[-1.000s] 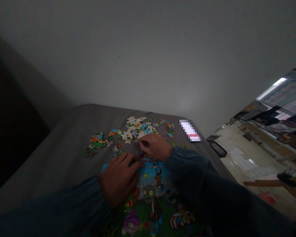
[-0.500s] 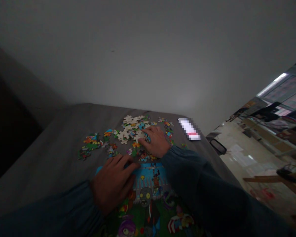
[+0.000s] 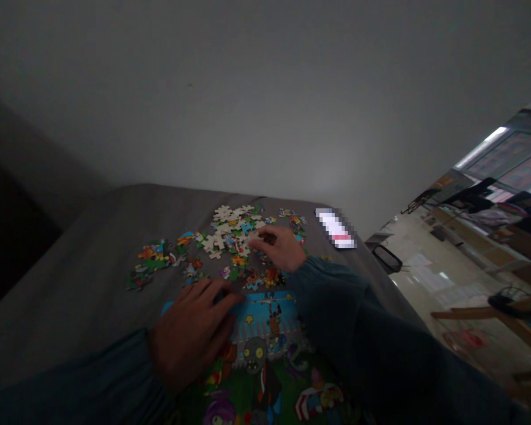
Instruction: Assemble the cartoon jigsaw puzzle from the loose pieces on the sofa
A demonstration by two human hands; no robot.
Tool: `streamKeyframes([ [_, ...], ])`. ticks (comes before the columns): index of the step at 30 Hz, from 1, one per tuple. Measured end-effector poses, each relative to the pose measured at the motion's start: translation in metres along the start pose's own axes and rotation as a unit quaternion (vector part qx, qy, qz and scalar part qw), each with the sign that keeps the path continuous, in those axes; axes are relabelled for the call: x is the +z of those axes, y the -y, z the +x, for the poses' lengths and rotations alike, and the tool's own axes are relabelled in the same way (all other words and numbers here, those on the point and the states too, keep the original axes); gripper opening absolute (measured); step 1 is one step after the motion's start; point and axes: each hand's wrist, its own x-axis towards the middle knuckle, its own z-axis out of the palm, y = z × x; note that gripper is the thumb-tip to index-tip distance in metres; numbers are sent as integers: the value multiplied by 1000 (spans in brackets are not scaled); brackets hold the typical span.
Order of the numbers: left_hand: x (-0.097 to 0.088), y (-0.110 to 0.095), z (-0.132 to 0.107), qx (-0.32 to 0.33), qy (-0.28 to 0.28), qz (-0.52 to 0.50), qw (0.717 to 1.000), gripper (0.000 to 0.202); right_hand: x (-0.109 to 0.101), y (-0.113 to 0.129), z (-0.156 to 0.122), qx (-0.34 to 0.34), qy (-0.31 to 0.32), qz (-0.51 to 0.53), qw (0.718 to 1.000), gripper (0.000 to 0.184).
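- When read from the left, begins with grey cloth (image 3: pixel 101 248), bearing a coloured cluster of puzzle pieces (image 3: pixel 154 254) left of the frame's centre.
- Next, low and left of centre, find the left hand (image 3: pixel 192 330), laid back upward across the left part of an illustrated panel (image 3: pixel 254 354), with fingers loosely bent; cannot tell whether gripping anything, with the palm hidden.
- Around the middle of the frame, see a heap of pieces (image 3: pixel 223 227), mostly pale backs up (some printed sides showing too), and below it a looser scatter (image 3: pixel 272 277) near the panel's blue top.
- Just right of the middle, find the right hand (image 3: pixel 282 248), over the heap's right side, with thumb and fingers bent toward each other; cannot tell whether pinching a piece.
- Farther right, see a phone (image 3: pixel 335 229) on the cloth, apart from the heap, with screen pixelated.
- Toward the right edge, notice pale floor (image 3: pixel 425 277) and wooden bars (image 3: pixel 464 313), slanting.
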Motion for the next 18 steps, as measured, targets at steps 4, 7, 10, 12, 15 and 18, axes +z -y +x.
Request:
streamKeyframes([
  [4, -2, -1, 1, -6, 10, -8, 1000, 31, -40, -16, -5, -7, -73, -54, 996, 23],
  [7, -3, 2, 1, -2, 25, -16, 1000, 31, -64, -36, -18, -32, -142, -171, 975, 19],
  [10, -2, 6, 0, 8, 25, -14, 1000, 31, -70, -51, -36, -45, -109, -254, 960, 22],
  [12, -1, 7, 0, 7, 16, -7, 1000, 32, -66, -54, -46, -50, -48, -252, 965, 27],
  [15, -1, 8, 0, 12, 12, -5, 1000, 31, -60, -51, -54, -60, -22, -207, 976, 31],
  [18, -1, 7, 1, 15, 10, -9, 1000, 30, -57, -52, -53, -68, -54, -188, 978, 29],
])
